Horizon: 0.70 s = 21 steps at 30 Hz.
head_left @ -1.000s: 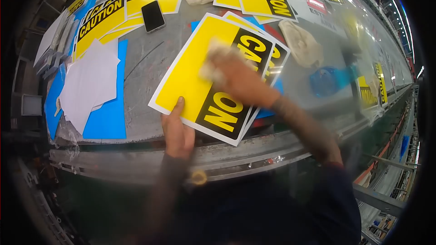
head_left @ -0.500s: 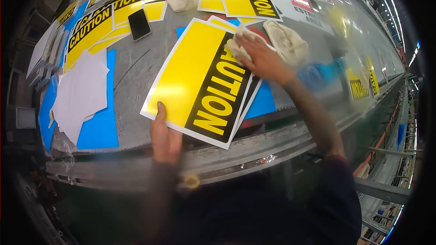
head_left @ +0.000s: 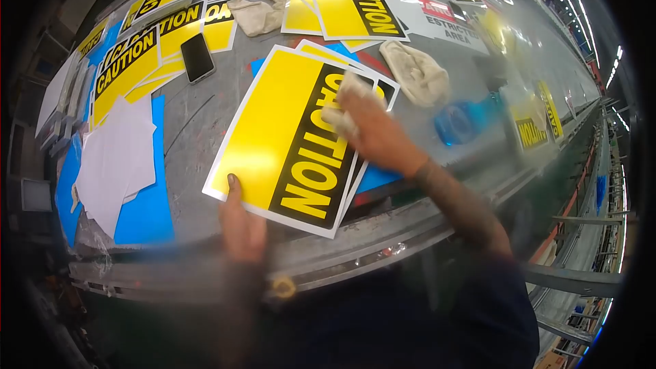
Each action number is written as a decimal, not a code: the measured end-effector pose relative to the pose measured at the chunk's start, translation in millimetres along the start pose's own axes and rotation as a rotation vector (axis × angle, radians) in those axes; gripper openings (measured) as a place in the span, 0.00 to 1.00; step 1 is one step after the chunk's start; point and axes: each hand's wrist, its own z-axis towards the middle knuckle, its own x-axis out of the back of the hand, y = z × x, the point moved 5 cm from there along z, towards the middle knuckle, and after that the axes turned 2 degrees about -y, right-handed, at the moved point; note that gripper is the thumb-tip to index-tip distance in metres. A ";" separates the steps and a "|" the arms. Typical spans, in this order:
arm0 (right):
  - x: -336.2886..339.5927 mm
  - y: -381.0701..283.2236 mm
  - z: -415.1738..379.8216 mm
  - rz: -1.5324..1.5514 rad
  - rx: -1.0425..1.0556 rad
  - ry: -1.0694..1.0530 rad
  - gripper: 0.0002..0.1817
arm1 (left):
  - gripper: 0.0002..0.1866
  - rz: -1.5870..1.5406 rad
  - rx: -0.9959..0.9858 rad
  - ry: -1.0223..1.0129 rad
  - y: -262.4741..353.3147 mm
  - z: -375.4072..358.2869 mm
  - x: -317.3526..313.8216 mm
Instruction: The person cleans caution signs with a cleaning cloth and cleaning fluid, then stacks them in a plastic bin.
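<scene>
A yellow and black caution sign (head_left: 263,133) with a white border lies tilted on top of a few more signs. My left hand (head_left: 242,225) grips its lower left edge, thumb on the face and fingers underneath. On the black band, over the upper letters, my right hand (head_left: 383,138) presses a cream cloth (head_left: 342,111), its fingers blurred by motion. A second cream cloth (head_left: 415,74) lies just beyond the right hand. Blue sheet (head_left: 374,178) shows from under the signs.
A phone (head_left: 197,59) lies left of the signs, near stacked caution signs (head_left: 128,61). White papers (head_left: 116,150) rest on a blue sheet (head_left: 158,184) at left. A blue bottle (head_left: 459,123) stands right. More signs (head_left: 352,7) and another cloth (head_left: 260,15) lie farther back. A metal rail (head_left: 383,253) runs along the front edge.
My right hand has slid the cloth from the sign's top right edge down and left onto the black band. My left hand keeps its grip. The view has shifted slightly.
</scene>
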 end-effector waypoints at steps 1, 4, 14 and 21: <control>-7.6 31.5 -0.8 -0.028 -0.097 0.083 0.30 | 0.25 -0.001 0.004 0.014 0.1 -0.1 0.5; -6.8 36.2 4.7 -0.059 -0.180 0.036 0.33 | 0.25 0.001 -0.041 0.024 -1.0 -3.0 -4.1; -30.1 -141.8 -52.9 0.192 -0.112 -0.068 0.38 | 0.24 -0.058 -0.079 0.048 -8.7 -5.4 -8.8; 4.4 -144.2 -100.2 1.043 -0.581 -0.307 0.21 | 0.26 -0.196 -0.223 0.001 47.1 -1.6 30.8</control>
